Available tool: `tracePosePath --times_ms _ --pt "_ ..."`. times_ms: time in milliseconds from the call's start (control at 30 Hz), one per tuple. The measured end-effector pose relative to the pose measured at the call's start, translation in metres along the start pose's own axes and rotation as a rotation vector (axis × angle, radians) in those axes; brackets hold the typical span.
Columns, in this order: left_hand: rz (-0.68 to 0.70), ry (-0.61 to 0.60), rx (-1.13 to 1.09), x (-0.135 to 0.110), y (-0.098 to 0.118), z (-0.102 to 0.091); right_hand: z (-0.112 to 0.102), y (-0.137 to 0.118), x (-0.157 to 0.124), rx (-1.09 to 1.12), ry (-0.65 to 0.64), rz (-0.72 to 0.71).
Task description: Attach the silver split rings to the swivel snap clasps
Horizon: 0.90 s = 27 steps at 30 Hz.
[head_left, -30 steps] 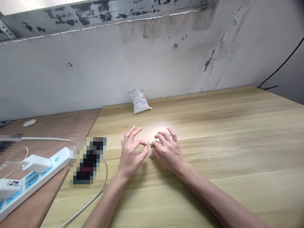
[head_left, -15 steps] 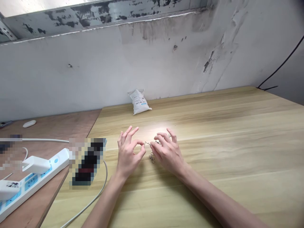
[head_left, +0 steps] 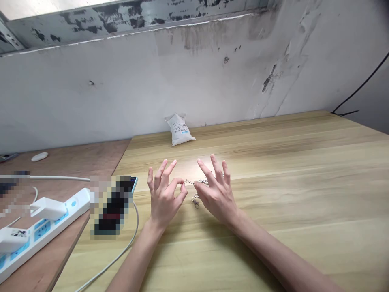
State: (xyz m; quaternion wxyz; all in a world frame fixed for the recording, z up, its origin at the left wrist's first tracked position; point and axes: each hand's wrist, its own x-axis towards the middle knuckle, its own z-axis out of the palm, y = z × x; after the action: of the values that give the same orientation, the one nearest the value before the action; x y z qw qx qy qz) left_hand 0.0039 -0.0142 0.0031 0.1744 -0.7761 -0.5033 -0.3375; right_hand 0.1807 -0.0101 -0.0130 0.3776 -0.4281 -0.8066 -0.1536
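Note:
Thumb and index finger of my left hand (head_left: 165, 198) are pinched on a small metal ring (head_left: 186, 181), the other fingers raised. Facing it, my right hand (head_left: 217, 196) pinches a thin metal clasp (head_left: 191, 182) that meets the ring; how the two are joined is too small to make out. Just below, a loose swivel clasp (head_left: 195, 202) lies on the wooden table (head_left: 288, 194). More metal hardware (head_left: 202, 181) lies behind the right hand, partly hidden by its fingers.
Near the wall stands a white labelled packet (head_left: 181, 130). To the left are a blurred-out phone (head_left: 134, 185), a pale cable (head_left: 129, 246) and a white power strip (head_left: 75, 207) with plugs. A white oval object (head_left: 39, 156) lies on the brown surface.
The raised fingers of my right hand have spread and stretched upward, showing more of the hardware behind. Both pinches stay in nearly the same place. The view has shifted slightly.

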Motion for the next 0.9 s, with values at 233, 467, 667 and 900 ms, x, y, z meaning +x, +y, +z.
tracePosePath --times_ms 233,467,667,900 --pt "-0.022 -0.027 0.015 0.002 -0.014 -0.001 0.003 0.01 -0.002 0.076 -0.072 -0.069" --pt "0.11 -0.316 -0.047 0.002 -0.038 -0.003 0.008 0.047 -0.009 0.161 -0.228 -0.058" --pt "0.169 -0.452 -0.096 0.002 -0.039 -0.006 -0.001 0.053 -0.008 0.28 -0.369 -0.107" --pt "0.148 -0.469 -0.142 0.001 -0.038 -0.007 0.008 0.055 -0.008 0.114 -0.288 0.026"
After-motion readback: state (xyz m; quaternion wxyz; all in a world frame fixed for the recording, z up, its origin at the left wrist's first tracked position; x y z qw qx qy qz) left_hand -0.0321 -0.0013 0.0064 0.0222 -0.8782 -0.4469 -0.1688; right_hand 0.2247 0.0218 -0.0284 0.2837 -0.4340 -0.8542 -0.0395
